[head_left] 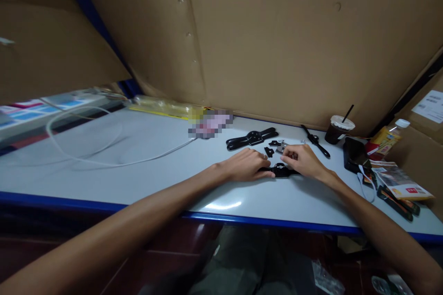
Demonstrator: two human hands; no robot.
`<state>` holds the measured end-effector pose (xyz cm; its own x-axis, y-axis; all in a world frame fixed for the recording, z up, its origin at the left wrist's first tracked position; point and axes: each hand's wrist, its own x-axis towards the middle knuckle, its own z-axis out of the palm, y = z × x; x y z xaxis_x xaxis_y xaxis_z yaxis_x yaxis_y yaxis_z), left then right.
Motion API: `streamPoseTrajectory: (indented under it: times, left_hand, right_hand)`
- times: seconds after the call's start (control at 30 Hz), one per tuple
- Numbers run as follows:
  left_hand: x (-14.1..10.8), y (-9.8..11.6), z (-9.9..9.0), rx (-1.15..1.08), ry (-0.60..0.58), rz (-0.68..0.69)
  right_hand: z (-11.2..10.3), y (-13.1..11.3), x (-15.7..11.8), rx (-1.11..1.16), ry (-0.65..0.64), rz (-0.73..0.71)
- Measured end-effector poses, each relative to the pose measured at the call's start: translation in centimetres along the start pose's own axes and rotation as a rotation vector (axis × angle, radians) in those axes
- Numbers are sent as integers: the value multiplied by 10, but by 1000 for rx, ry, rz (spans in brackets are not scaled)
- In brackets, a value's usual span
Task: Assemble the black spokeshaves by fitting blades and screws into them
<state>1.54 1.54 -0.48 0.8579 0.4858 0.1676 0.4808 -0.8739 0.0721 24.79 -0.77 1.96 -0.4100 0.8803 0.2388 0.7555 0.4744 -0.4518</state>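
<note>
On the table, my left hand (247,164) is closed round the left handle of a black spokeshave (282,171). My right hand (304,160) is over its right side, thumb and fingers pinched together; what they hold is hidden. Silvery metal blades (281,148) lie right by the right fingertips; whether they touch I cannot tell. Small black cap plates (269,152) are just beyond my left hand. Behind them rest black spokeshave bodies (254,138) side by side. Another spokeshave (315,141) lies farther right, near small silvery screws (303,141).
Right side: a lidded drink cup with straw (340,129), a bottle (387,138), a black device (356,154), a white cable (366,184) and a packet (403,179). A blurred-out phone-like object (212,124) with a long white cable lies left. Cardboard (277,46) walls the back.
</note>
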Motion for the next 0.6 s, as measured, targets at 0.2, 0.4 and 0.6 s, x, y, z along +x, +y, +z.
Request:
streamPoseTrajectory:
  times: [0.2,0.4,0.6]
  left_hand:
    - [-1,1,-1,26,-2,-4]
    - [-1,1,2,34,24,0]
    - [0,1,1,17,11,-6]
  right_hand:
    - [3,3,1,86,-40,-153]
    - [7,5,1,71,-47,-115]
    - [7,4,1,69,-67,-137]
